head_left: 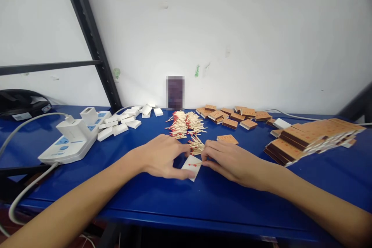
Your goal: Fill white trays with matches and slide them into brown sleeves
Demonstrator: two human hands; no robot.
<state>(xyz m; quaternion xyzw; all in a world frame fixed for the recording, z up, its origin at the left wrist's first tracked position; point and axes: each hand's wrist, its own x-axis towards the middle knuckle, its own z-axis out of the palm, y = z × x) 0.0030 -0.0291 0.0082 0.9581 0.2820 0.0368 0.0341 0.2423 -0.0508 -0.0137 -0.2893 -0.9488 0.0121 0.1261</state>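
My left hand [162, 158] steadies a small white matchbox tray [191, 159] on the blue table, its thumb at the near edge and its fingers at the far side. Between the closed fingertips of my right hand [235, 164] are matches [198, 164], their red heads over the tray; how many I cannot tell. A small heap of matches [196, 144] lies just beyond both hands. Farther back are larger heaps of red-headed matches [186, 123]. An orange matchbox sleeve [227, 138] lies beyond my right hand.
White trays [123, 119] are piled at the back left, beside a power strip [72, 145] with plugs and cables. Several matchbox covers [229, 123] lie scattered at the back right. Stacked matchboxes [308, 135] stand at the far right. A blue table [174, 205] meets the white wall.
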